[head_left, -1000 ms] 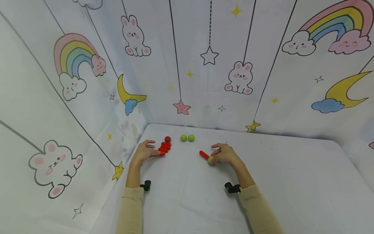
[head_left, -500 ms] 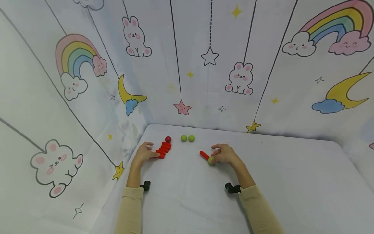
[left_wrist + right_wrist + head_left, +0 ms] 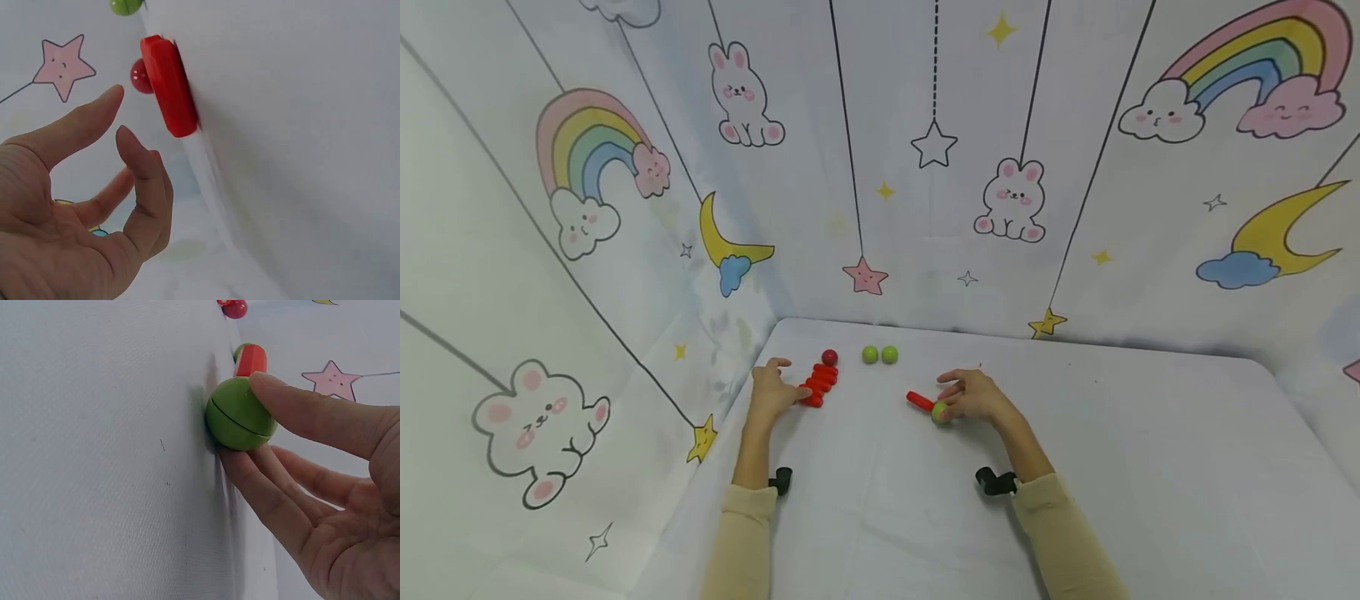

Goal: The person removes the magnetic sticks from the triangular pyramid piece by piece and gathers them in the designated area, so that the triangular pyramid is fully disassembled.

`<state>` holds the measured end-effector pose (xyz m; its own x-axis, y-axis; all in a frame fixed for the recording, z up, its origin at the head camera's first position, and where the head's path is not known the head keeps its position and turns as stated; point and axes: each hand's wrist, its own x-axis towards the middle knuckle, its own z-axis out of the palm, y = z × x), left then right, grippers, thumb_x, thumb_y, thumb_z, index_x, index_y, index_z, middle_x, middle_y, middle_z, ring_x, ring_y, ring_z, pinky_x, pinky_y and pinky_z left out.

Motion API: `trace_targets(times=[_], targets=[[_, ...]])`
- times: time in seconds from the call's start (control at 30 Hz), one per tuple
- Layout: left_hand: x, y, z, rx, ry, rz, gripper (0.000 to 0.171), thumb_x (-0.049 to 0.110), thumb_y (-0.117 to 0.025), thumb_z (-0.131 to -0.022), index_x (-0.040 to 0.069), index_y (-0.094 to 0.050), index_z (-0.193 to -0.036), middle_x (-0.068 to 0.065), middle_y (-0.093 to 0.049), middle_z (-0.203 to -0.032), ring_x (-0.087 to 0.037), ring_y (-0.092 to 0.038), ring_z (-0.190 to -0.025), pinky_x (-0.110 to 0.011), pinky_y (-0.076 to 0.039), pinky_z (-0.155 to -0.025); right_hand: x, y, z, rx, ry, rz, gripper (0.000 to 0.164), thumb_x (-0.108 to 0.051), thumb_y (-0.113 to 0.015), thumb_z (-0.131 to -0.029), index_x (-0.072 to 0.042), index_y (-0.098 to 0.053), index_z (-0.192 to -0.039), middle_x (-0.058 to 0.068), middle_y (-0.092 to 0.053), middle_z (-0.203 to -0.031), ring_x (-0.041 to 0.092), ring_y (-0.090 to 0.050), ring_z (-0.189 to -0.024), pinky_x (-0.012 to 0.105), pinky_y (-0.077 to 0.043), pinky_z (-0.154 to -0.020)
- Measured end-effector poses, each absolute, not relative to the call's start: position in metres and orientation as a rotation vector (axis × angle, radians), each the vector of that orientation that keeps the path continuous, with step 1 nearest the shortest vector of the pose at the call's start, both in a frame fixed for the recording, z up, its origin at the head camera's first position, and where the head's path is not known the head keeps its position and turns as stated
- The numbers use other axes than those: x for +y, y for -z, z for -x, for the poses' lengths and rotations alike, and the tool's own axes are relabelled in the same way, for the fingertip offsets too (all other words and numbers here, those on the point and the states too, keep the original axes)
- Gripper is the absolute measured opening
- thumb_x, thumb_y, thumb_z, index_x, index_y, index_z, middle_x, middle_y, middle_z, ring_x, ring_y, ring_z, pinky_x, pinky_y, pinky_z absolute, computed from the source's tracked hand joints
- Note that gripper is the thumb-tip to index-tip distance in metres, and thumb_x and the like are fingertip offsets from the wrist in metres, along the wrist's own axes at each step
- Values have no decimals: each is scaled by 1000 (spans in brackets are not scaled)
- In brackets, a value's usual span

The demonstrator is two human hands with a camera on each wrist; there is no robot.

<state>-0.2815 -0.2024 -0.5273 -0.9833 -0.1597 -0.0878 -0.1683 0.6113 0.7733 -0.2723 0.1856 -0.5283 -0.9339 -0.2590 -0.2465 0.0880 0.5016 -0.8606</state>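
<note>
My left hand (image 3: 771,393) is beside a slanted row of several red rods (image 3: 823,377) at the table's left. In the left wrist view its thumb and fingers are apart and bent, with a gap between them and the red rods (image 3: 170,87). My right hand (image 3: 976,396) pinches a green ball (image 3: 940,413) low over the white tabletop. A dark seam runs round this ball (image 3: 237,419) in the right wrist view, with the thumb on one side and fingertips on the other. A single red rod (image 3: 919,401) lies right beyond the ball, its near end close to it.
Behind the row sits a dark red ball (image 3: 830,357). Two green balls (image 3: 880,355) stand side by side near the back edge. A white cloth-covered table (image 3: 1150,450) spreads to the right, with a printed curtain (image 3: 925,275) behind and at left.
The left hand has turned slightly and its fingers have drawn back from the row's nearest rod, which lies a little nearer me. The single red rod has swung slightly. The right hand keeps its pinch.
</note>
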Motion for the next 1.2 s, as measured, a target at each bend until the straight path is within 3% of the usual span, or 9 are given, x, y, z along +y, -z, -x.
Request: trace_targets(times=[0.33, 0.63, 0.9, 1.2], targets=[[-151, 507, 271, 2626, -1586, -46, 67, 9, -85, -87, 0, -53, -145, -26, -48, -142, -34, -67, -108, -36, -63, -81, 185, 531, 274, 2375, 1426, 157, 74, 5, -91, -73, -1, -61, -140, 9, -74, -111, 21, -74, -102, 33, -59, -82], [-104, 502, 271, 2478, -1503, -262, 65, 17, -85, -88, 4, -54, -144, -24, -55, -142, -27, -71, -106, -40, -62, -86, 185, 529, 272, 2377, 1392, 165, 73, 4, -90, -74, -2, -61, -140, 7, -75, -112, 21, -74, -103, 36, -59, -86], [-69, 511, 275, 2381, -1457, -303, 65, 11, -83, -89, 1, -52, -145, -26, -55, -141, -27, -70, -101, -36, -63, -80, 186, 530, 273, 2369, 1402, 179, 69, 4, -90, -74, -1, -63, -138, 7, -76, -112, 23, -74, -105, 38, -59, -89], [-53, 521, 276, 2334, -1524, -282, 58, 1, -77, -89, -2, -55, -142, -25, -61, -133, -27, -69, -95, -38, -62, -83, 186, 530, 273, 2363, 1414, 186, 69, 5, -90, -73, 0, -64, -136, 7, -77, -109, 23, -75, -104, 38, -60, -88]])
